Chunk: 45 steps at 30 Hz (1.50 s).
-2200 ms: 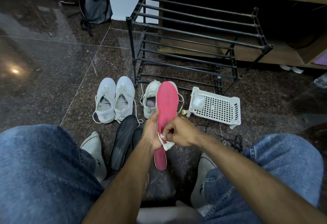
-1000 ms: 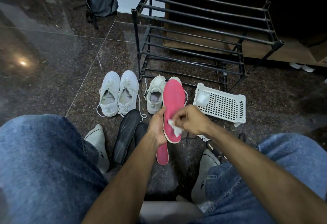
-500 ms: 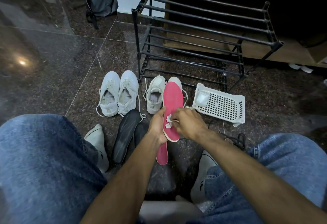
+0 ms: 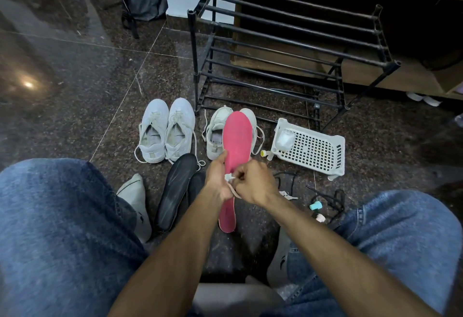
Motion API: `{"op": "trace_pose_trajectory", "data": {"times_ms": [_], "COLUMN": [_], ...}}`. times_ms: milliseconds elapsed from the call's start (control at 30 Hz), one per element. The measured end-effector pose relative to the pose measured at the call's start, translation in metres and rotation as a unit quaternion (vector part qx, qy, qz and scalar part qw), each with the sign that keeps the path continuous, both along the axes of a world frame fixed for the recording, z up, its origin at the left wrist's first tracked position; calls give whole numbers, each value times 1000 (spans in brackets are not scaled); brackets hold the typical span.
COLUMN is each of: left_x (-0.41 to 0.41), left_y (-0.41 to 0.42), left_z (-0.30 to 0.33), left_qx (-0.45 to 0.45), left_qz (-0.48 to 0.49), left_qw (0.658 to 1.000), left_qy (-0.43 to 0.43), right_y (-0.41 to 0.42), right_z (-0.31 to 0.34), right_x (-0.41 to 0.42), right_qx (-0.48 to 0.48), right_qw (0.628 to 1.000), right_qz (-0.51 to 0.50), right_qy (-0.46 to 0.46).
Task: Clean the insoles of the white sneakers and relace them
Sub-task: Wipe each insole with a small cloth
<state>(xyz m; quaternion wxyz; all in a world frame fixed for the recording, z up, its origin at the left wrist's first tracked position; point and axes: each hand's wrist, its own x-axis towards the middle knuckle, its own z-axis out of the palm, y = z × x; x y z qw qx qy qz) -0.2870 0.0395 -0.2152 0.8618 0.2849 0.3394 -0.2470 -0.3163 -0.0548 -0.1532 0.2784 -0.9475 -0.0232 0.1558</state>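
Left hand (image 4: pixel 217 178) grips the pink insole (image 4: pixel 236 141), toe pointing away toward the shoe rack (image 4: pixel 288 48); right hand (image 4: pixel 253 182) pinches a white wipe (image 4: pixel 228 177) against it, hiding one white sneaker (image 4: pixel 251 118).

Both forearms bare, reaching forward from between the denim-clad knees — wrists converge near centre. Left hand (image 4: pixel 217 178) upright, palm turned inward, thumb stretched up along the edge of the pink insole (image 4: pixel 236 138), fingers wrapped behind it. Right hand (image 4: pixel 253 182) knuckles-up just beside the left — fingers curled, pinching a small white wipe (image 4: pixel 229 177) against the insole's face.
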Motion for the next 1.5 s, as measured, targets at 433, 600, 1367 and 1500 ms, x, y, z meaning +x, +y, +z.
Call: {"op": "trace_pose_trajectory", "data": {"times_ms": [433,600,1367,1500], "left_x": [-5,-24,-24,-27], "left_y": [2,-10,-19,-12], "left_z": [9,6,3,-11], "left_qx": [-33,-8,-41,-36], "left_qz": [2,-8,30,29], "left_qw": [999,995,998,999], "left_qy": [-40,-97,-49,-16], "right_y": [-20,-17,-11,-19], "right_z": [-5,-11,-11,-19], "right_x": [-3,2,16,9], "right_qx": [112,166,-76,10], "right_qw": [986,969,996,993], "right_qz": [-122,-181,10,64], "right_qy": [-7,22,-42,100]}}
